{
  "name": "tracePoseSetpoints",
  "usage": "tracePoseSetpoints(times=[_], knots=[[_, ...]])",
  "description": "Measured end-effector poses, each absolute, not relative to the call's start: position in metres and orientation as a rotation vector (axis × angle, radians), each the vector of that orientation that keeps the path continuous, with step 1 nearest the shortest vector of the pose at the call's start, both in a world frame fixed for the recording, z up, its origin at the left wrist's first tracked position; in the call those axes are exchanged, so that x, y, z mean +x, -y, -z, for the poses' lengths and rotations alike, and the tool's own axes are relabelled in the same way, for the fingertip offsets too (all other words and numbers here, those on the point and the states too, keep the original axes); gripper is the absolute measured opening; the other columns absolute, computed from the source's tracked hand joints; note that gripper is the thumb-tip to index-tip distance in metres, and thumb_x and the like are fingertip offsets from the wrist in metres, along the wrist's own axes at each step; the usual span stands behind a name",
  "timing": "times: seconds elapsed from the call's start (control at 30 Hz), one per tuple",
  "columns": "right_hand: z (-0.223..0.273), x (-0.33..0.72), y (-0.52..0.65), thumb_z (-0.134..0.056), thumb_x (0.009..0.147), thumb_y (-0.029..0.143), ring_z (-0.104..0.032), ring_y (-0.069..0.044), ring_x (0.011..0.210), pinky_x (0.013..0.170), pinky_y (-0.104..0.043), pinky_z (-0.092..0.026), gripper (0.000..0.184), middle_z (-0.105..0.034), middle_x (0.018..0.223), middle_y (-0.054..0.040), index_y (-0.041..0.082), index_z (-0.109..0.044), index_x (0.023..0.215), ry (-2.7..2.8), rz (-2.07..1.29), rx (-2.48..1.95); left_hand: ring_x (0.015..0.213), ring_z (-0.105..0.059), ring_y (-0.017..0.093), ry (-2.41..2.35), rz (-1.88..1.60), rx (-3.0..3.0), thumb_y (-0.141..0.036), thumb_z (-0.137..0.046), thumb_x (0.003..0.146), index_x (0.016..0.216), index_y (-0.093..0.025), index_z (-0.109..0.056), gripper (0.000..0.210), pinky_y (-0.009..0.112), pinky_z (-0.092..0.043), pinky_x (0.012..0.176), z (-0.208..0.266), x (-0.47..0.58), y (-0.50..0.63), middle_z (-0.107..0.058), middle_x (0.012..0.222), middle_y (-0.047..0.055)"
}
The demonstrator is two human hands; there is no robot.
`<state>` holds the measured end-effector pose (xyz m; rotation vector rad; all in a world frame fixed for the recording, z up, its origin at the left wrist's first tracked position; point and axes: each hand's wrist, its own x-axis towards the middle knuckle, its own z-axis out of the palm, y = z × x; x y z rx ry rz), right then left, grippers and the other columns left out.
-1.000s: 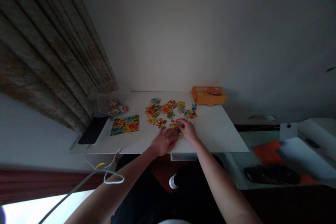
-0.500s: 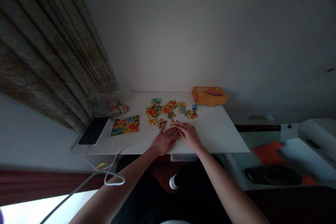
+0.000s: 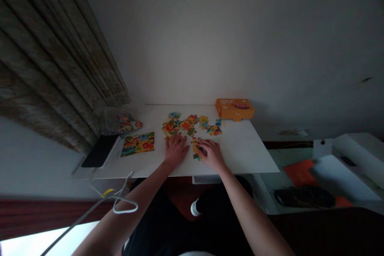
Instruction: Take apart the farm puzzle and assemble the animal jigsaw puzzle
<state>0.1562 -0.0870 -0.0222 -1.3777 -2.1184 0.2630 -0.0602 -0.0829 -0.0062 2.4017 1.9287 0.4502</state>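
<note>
My left hand [image 3: 175, 151] lies with spread fingers on the near end of a cluster of colourful jigsaw pieces [image 3: 171, 127], partly covering it. My right hand [image 3: 212, 153] bends its thumb and fingers around a small strip of joined jigsaw pieces [image 3: 196, 156], yellow with green at the bottom. Its fingertips hide part of that strip. Beyond both hands are a joined section with orange and red [image 3: 189, 124] and a smaller section [image 3: 214, 130] to the right. The reference picture card [image 3: 138, 144] lies flat to the left.
An orange box [image 3: 235, 109] stands at the table's back right. A clear plastic bag [image 3: 123, 122] with colourful pieces rests at the back left, behind a dark tablet-like device [image 3: 100, 151]. A white cable [image 3: 126, 210] hangs before the table's front left edge.
My left hand has moved left and away, off the strip and onto the left cluster, its fingers now spread. My right hand stays at the strip, which is now more exposed.
</note>
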Motion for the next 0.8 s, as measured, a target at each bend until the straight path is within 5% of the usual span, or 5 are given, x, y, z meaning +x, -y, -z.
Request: tracePoseSetpoints(times=[0.17,0.47,0.8], knots=[[0.022,0.156,0.086,-0.070,0.093,0.025,-0.061,-0.029,0.122,0.100,-0.048,-0.041,0.017,-0.073,0.130,-0.0044,0.029,-0.078,0.108,2.123,-0.247,-1.374,0.158,-0.024,0.038,-2.016,-0.099,2.310,-0.053,-0.043,0.103,0.158,-0.028,-0.044,0.060,0.069,-0.023,0.122,0.004,-0.080,0.059,-0.028,0.170,0.012],[0.013,0.155,0.088,-0.073,0.092,0.028,-0.063,-0.028,0.113,0.096,-0.046,-0.040,0.016,-0.076,0.120,-0.0050,0.027,-0.075,0.107,2.122,-0.284,-1.335,0.159,-0.020,0.032,-1.879,-0.015,2.397,-0.051,-0.038,0.106,0.159,-0.029,-0.042,0.058,0.065,-0.022,0.124,0.006,-0.124,0.018,-0.026,0.172,0.010],[0.018,0.154,0.085,-0.074,0.091,0.028,-0.063,-0.025,0.109,0.097,-0.044,-0.039,0.008,-0.077,0.112,-0.0049,0.026,-0.075,0.099,2.077,-0.312,-1.324,0.139,-0.053,0.028,-1.812,-0.407,2.568,-0.031,-0.039,0.104,0.135,-0.022,-0.064,0.041,0.055,-0.024,0.127,0.011,-0.123,0.030,-0.059,0.148,0.014]])
